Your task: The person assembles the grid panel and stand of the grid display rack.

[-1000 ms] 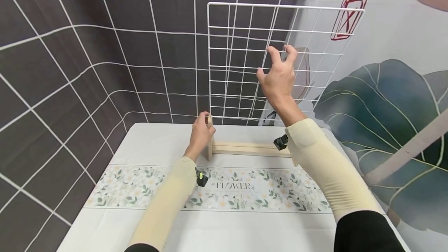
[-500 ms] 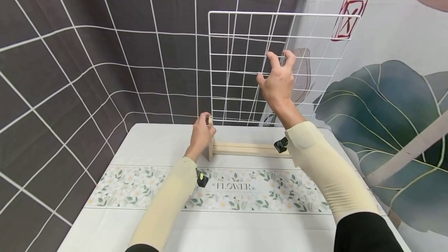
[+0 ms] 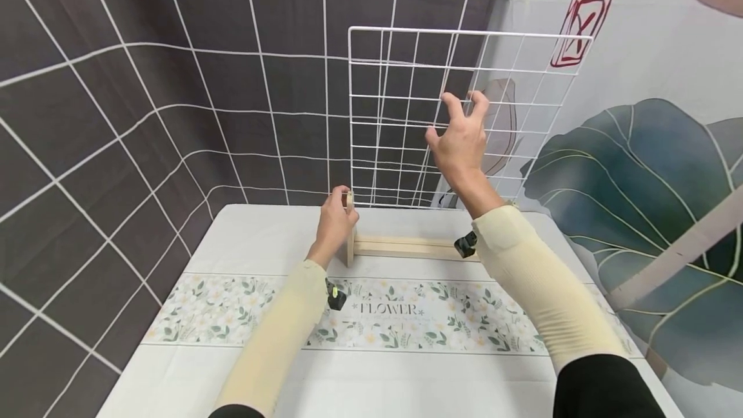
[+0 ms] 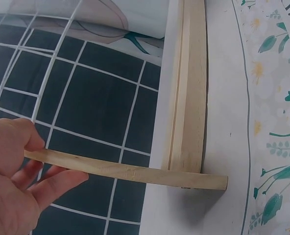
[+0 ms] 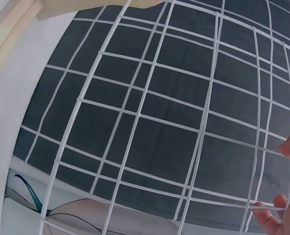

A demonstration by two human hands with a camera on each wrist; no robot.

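My left hand (image 3: 333, 219) pinches the upper end of a short wooden side board (image 4: 125, 171), thumb on one face and fingers on the other. From that board's other end a grooved wooden crossbar (image 4: 191, 88) runs along the table. My right hand (image 3: 464, 147) grips a white wire grid panel (image 3: 470, 32) around its middle, fingers bent at the wires. The panel stands tilted above the table's far edge, its lower left corner close beside the board's top. In the right wrist view, fingertips touch the wires at the right edge. My right sleeve hides the crossbar's far end.
The white table (image 3: 261, 231) bears a floral strip (image 3: 232, 311) printed FLOWER. Behind it hangs a dark cloth (image 3: 232, 82) with white grid lines. At the right are a pale curtain (image 3: 534, 11) with painted leaves and a slanted grey pole (image 3: 673, 253).
The wire grid panel has come down and its top edge has dropped, with my right hand moving down along with it. My left hand has stayed in place on the side board.
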